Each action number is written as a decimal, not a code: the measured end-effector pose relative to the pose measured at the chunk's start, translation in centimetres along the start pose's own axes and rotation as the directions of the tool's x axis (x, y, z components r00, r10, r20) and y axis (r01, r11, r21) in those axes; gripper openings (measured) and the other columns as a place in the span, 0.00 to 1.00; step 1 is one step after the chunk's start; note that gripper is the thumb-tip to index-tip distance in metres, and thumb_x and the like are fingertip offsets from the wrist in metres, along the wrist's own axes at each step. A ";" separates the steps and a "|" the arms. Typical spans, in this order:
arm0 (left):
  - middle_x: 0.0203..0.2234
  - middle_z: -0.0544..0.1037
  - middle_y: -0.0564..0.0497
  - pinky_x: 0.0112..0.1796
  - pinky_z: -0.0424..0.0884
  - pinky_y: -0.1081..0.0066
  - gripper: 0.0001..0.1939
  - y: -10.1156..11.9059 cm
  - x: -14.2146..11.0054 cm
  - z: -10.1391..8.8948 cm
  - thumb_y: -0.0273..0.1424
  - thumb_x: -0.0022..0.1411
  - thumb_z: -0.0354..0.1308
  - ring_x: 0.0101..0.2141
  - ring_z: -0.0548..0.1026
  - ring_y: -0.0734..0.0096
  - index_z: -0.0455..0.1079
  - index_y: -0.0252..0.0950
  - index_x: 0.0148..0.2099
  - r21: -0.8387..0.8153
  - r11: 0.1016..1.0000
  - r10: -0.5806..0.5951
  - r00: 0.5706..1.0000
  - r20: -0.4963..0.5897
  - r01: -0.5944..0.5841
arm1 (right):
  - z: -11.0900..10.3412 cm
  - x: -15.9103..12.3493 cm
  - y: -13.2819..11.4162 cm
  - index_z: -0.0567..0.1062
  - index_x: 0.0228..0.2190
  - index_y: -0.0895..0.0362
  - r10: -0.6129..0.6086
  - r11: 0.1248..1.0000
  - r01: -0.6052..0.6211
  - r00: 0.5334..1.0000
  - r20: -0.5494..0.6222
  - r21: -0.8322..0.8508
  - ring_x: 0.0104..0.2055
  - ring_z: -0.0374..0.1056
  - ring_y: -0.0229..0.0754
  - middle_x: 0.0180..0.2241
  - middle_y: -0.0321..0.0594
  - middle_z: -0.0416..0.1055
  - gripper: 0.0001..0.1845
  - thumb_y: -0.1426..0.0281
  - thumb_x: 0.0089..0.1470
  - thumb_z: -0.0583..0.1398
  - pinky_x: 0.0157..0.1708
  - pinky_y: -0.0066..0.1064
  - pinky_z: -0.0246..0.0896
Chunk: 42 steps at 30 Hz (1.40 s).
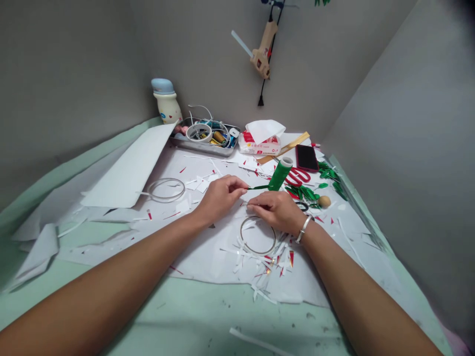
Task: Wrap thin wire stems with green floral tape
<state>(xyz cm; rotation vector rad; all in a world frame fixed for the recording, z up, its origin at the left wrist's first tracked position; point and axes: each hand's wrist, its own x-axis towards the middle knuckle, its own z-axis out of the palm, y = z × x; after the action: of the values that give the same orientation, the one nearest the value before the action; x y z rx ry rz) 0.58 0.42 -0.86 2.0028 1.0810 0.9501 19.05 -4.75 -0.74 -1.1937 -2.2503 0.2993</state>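
Observation:
My left hand is closed in a pinch on one end of a thin dark green strip. The strip points right, toward a spool of green thread that stands slightly tilted behind my hands. My right hand, with a bracelet at the wrist, hovers just below the strip. Its thumb and forefinger are pressed together; whatever is between them is too small to make out. Beneath it lies a thin ring among white and red paper scraps. Green leaf-shaped pieces lie to the right of the spool.
Red-handled scissors, a small round tan ball and a phone are at right. Behind are a tissue pack, a metal tray and a bottle. A white sheet and wire coil lie left. A glue gun hangs on the wall.

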 end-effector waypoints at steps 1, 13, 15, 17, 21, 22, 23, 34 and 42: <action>0.32 0.76 0.51 0.36 0.67 0.70 0.07 -0.2 0.0 0.0 0.29 0.57 0.55 0.31 0.71 0.73 0.73 0.35 0.36 0.076 0.997 0.033 0.999 -0.004 -0.033 | -0.1 0.0 -0.2 0.79 0.32 0.54 -0.028 0.999 0.028 1.000 -0.014 -0.033 0.31 0.69 0.37 0.29 0.37 0.77 0.09 0.69 0.55 0.58 0.32 0.26 0.59; 0.29 0.75 0.52 0.32 0.66 0.73 0.06 0.4 -0.6 0.3 0.30 0.56 0.55 0.29 0.71 0.75 0.72 0.35 0.35 -0.121 0.991 0.089 0.956 0.279 -0.057 | -0.7 0.0 2.7 0.79 0.31 0.57 0.272 0.932 -0.221 0.950 -0.152 0.288 0.30 0.70 0.39 0.30 0.37 0.77 0.12 0.63 0.53 0.59 0.30 0.27 0.63; 0.27 0.75 0.52 0.30 0.66 0.74 0.07 0.7 -0.5 0.1 0.32 0.56 0.56 0.27 0.70 0.76 0.72 0.34 0.36 -0.224 0.974 0.032 0.967 0.251 0.026 | -0.6 -0.1 2.9 0.80 0.31 0.57 0.279 0.930 -0.246 0.956 -0.087 0.273 0.30 0.70 0.39 0.29 0.37 0.77 0.12 0.63 0.53 0.59 0.29 0.27 0.62; 0.26 0.75 0.52 0.30 0.66 0.74 0.08 0.7 -0.4 0.0 0.33 0.56 0.57 0.27 0.70 0.76 0.71 0.33 0.37 -0.271 0.960 -0.016 0.981 0.192 0.069 | -0.4 -0.1 2.5 0.80 0.32 0.57 0.244 0.946 -0.229 0.969 -0.039 0.230 0.29 0.70 0.38 0.29 0.36 0.77 0.11 0.65 0.54 0.58 0.28 0.26 0.61; 0.28 0.76 0.51 0.32 0.68 0.73 0.09 0.5 -0.1 -0.1 0.32 0.56 0.57 0.28 0.71 0.74 0.72 0.33 0.38 -0.165 0.983 -0.073 0.996 0.046 0.080 | 0.0 0.0 0.8 0.79 0.32 0.55 0.091 0.989 -0.095 0.995 0.041 0.109 0.30 0.70 0.36 0.30 0.35 0.77 0.10 0.69 0.55 0.57 0.31 0.25 0.60; 0.29 0.76 0.51 0.33 0.68 0.72 0.08 0.4 -0.1 0.0 0.32 0.56 0.56 0.28 0.72 0.73 0.72 0.34 0.37 -0.097 0.993 -0.061 0.998 0.014 0.062 | 0.1 0.0 0.4 0.79 0.31 0.54 0.050 0.996 -0.053 0.998 0.045 0.067 0.30 0.70 0.36 0.29 0.36 0.77 0.10 0.69 0.55 0.57 0.32 0.25 0.59; 0.30 0.76 0.51 0.34 0.68 0.71 0.07 0.2 0.0 0.0 0.31 0.56 0.56 0.29 0.72 0.73 0.73 0.34 0.36 -0.018 0.999 -0.035 0.999 -0.007 0.034 | 0.1 0.0 0.1 0.79 0.31 0.54 0.016 1.000 -0.017 0.999 0.039 0.027 0.31 0.69 0.36 0.28 0.36 0.76 0.09 0.70 0.55 0.57 0.32 0.26 0.59; 0.30 0.74 0.52 0.34 0.66 0.72 0.06 0.2 -0.8 0.5 0.25 0.55 0.54 0.31 0.70 0.74 0.72 0.35 0.35 0.029 0.986 0.150 0.953 0.262 -0.163 | -0.8 0.1 1.9 0.79 0.30 0.58 0.258 0.943 -0.195 0.940 -0.222 0.270 0.29 0.68 0.37 0.30 0.38 0.77 0.12 0.64 0.53 0.59 0.30 0.27 0.61; 0.27 0.73 0.52 0.29 0.65 0.74 0.07 0.8 -0.5 0.3 0.31 0.55 0.56 0.27 0.69 0.76 0.70 0.33 0.37 -0.235 0.971 0.008 0.970 0.243 0.050 | -0.4 0.0 2.4 0.80 0.30 0.58 0.270 0.940 -0.246 0.960 -0.074 0.236 0.29 0.68 0.37 0.28 0.36 0.76 0.10 0.66 0.53 0.59 0.29 0.26 0.59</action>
<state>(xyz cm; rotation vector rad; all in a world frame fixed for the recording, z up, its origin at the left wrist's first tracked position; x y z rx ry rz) 0.90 -0.47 -0.49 1.8474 0.8113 0.7611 20.92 -3.38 -1.50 -1.3477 -1.9105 0.5643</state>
